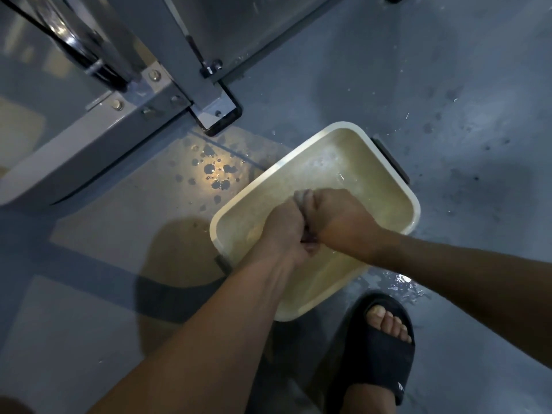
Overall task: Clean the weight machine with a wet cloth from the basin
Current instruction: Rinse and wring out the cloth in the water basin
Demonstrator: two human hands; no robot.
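Head view: both hands are working together over the basin, a cream rectangular tub sitting on the grey floor and holding murky yellowish water. The left hand and right hand are pressing knuckle to knuckle, each fisted round the cloth. The fingers are curling tight on it, pressed together, not spread. Only a small grey wad of the cloth is showing, poking out at the far end between the two fists; the rest is hiding inside the grip. The cloth is sitting above the middle of the basin, and I cannot tell if it is touching the water. A dark handle is showing on the basin's far right side. The weight machine, grey steel frame with bolts, is standing at upper left, its black-edged foot plate near the basin's far corner. Water drops are glinting on the floor between machine and basin, and a puddle is lying just beside the near right corner. A foot in a black sandal is standing near that corner.
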